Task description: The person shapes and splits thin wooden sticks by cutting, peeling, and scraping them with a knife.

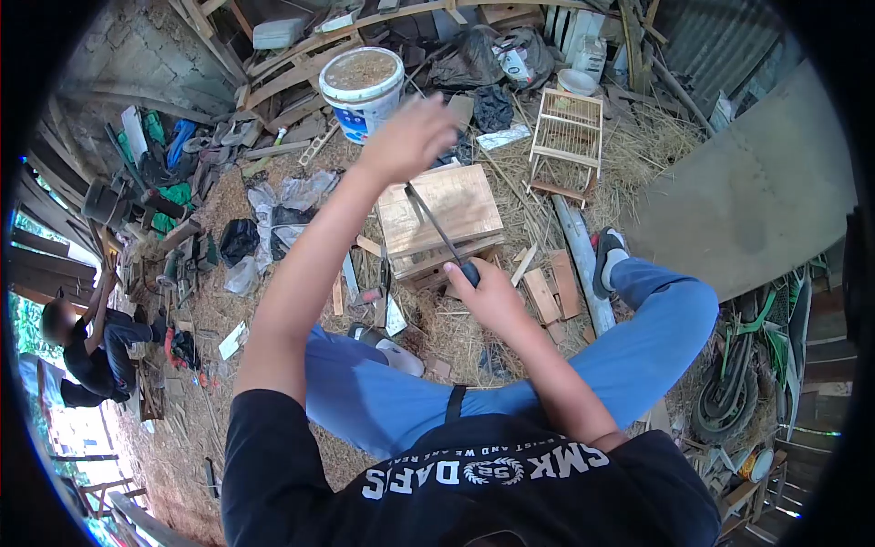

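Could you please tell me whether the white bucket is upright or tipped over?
The bucket is upright: its round rim faces up, above the printed side.

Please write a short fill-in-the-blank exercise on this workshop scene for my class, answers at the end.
The long thin tool is held in the person's ____ hand.
The trousers are ____.
The lettering on the black shirt is ____.
In the picture, the slatted rack stands to the ____ of the bucket.

Missing words: right; blue; white; right
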A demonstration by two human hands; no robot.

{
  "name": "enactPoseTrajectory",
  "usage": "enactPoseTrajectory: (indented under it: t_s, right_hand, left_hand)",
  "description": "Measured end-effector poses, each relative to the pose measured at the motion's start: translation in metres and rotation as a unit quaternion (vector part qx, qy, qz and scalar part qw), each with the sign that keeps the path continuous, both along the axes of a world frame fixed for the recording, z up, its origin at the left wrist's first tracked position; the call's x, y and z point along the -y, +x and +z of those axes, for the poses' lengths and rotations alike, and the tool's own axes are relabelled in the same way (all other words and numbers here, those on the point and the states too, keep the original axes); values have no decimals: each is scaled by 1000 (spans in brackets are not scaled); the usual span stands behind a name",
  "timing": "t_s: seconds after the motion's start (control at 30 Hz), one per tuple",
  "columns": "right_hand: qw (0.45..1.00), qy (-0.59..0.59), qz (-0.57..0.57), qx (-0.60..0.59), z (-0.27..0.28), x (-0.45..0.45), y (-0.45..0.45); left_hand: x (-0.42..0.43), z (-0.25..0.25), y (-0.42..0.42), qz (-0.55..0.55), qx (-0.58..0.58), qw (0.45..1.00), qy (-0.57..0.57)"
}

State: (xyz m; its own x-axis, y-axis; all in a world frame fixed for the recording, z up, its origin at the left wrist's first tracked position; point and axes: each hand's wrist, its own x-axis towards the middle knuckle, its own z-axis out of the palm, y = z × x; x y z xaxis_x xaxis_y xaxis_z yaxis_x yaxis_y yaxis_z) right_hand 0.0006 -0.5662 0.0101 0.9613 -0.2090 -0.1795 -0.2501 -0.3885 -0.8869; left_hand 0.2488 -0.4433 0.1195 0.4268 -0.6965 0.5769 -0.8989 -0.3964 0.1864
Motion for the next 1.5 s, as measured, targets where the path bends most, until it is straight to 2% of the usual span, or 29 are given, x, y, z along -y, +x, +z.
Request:
enactPoseTrajectory:
  t_s: [0.03, 0.07, 0.1, 0.13, 0.17, 0.2, 0.23, 0.33, 0.37, 0.47, 0.6, 0.67, 0.73, 1.07, 1.13, 1.27, 1.33, 1.4, 1.47, 1.5]
  right_hand:
    - [1000, -15, 15, 1, -10, 0, 0]
    - [999, -31, 30, 3, -15, 0, 0]
    - [999, -29, 32, -2, -14, -1, -2]
    - [999, -30, 26, -2, -16, 0, -4]
    - [999, -29, 24, -5, -20, 0, -4]
    - [999, -27, 24, -10, -23, -1, -4]
    - [999, -27, 26, -13, -23, 0, -3]
    - [999, -2, 33, -15, -24, 0, 3]
    - [1000, 5, 26, -2, -31, 0, 4]
    - [1000, 10, 23, 12, -36, 3, 9]
    - [999, 16, 20, 35, -30, -2, 11]
    - [999, -8, 30, 8, -24, -3, 15]
    - [998, -34, 45, -18, -26, -5, 14]
    - [1000, -2, -9, 25, -60, -21, 21]
    - [999, 1, -6, 34, -61, -18, 25]
    - [997, 44, -5, 58, -79, -9, 21]
    - [998, 38, -31, 43, -59, -7, 20]
    - [998, 44, -34, 36, -32, -8, 15]
    - [983, 168, -51, 51, -16, -9, 13]
    - [985, 154, -47, 55, -10, -9, 11]
  left_hand:
    - [-3, -52, 18, -25, 11, 993, 119]
    - [-4, -78, 29, -50, 24, 970, 235]
    - [-3, -72, 27, -31, -53, 962, 265]
    - [-1, -61, 25, -36, -51, 962, 265]
    - [0, -48, 24, -61, -186, 972, 130]
    - [-2, -39, 23, -81, -318, 945, -9]
    - [-6, -30, 31, -65, -276, 958, -52]
    - [-31, 1, 24, -48, -234, 969, -62]
    - [-36, 1, 11, -37, -255, 961, -102]
    - [-55, -9, -31, 25, -224, 970, -87]
    - [-66, -53, -70, 71, -202, 971, -105]
    - [-68, -73, -77, 89, -211, 957, -180]
    - [-70, -66, -78, 106, -191, 962, -167]
    - [-70, -69, -67, 118, -140, 973, -138]
    - [-73, -65, -64, 100, -186, 968, -134]
    - [-74, -61, -68, 53, -138, 967, -209]
    - [-85, -55, -67, 90, -97, 961, -244]
    - [-97, -58, -65, 99, -103, 954, -263]
    - [-108, -58, -65, 119, -89, 951, -272]
    - [-113, -63, -64, 119, -107, 948, -275]
